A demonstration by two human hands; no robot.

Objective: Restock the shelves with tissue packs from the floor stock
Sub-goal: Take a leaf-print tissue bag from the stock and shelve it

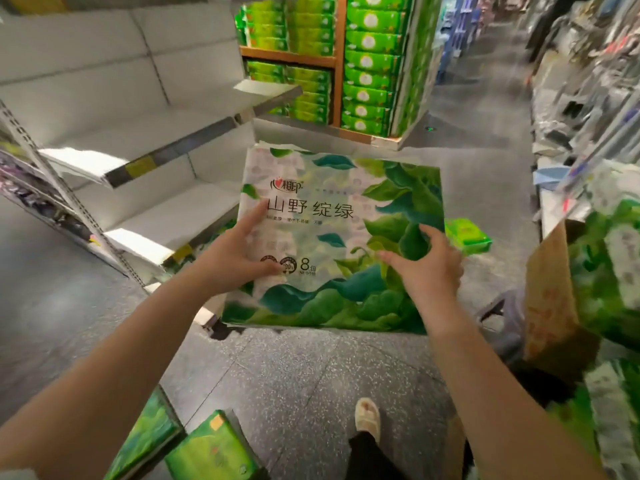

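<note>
Two hands, the left hand (239, 252) and right hand (424, 268), grip one large tissue pack (332, 237) in mid-air over the aisle floor, apparently mid-carry; next, it needs swinging left onto the bare white shelves (166, 209).

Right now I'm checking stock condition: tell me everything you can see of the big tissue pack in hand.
The tissue pack is a large, flat, glossy plastic-wrapped bundle printed with green leaves, Chinese text and an "8". It looks intact, held in the air, printed face up, tilted toward the camera. The left hand and right hand grip its near part.
</note>
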